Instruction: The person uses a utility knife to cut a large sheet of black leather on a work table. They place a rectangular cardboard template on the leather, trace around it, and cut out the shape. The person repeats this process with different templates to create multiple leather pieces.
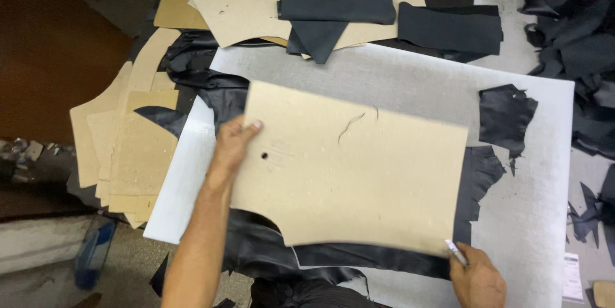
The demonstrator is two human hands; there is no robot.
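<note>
In the head view, a large cardboard pattern (359, 167) lies in the middle of the white cutting board (544, 173) on the table, on top of a black leather sheet (477, 173) that shows at its 3 o'clock and 6 o'clock edges. The left hand (234, 141) presses flat on the pattern's 9 o'clock edge, fingers spread and thumb on top. The right hand (477, 279) at 5 o'clock is closed around a pale marking pen (456, 251), its tip at the pattern's lower corner.

The pattern looks stiff and light, so I judge it slides easily and is best pinned down near an edge. The leather seems soft and limp. More cardboard patterns (125, 148) are stacked at 9 o'clock, folded leather pieces (336, 4) at 12 o'clock, scraps (576, 26) at 2 o'clock.
</note>
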